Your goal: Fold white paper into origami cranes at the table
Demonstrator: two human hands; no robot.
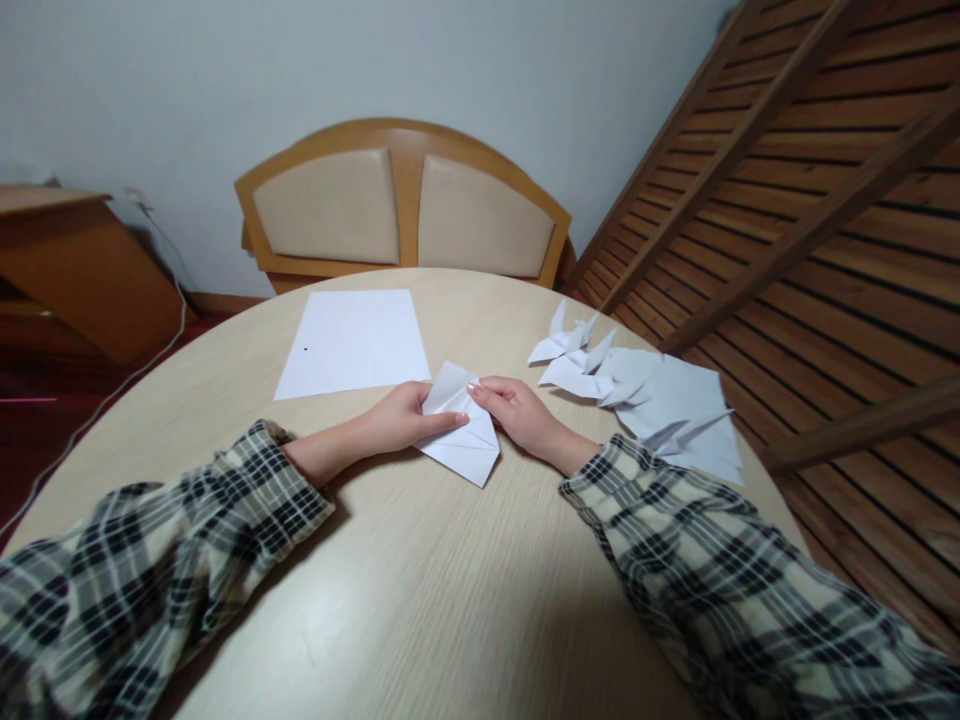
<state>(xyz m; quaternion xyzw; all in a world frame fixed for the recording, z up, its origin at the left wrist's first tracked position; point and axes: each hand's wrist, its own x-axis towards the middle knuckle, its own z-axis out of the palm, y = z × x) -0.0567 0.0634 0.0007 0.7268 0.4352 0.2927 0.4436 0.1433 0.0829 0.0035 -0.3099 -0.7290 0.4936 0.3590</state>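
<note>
A partly folded white paper piece (463, 440) lies on the round light-wood table (420, 600), near its middle. My left hand (401, 418) pinches its left side, thumb on top of the paper. My right hand (517, 410) pinches the upper fold from the right, fingertips meeting those of the left hand. Both arms wear plaid sleeves and rest on the table.
A flat white sheet (354, 342) lies beyond my left hand. Several folded paper cranes (581, 355) and loose sheets (682, 410) sit at the right edge. A padded wooden chair (405, 205) stands behind the table; a slatted wooden wall (825, 200) is on the right.
</note>
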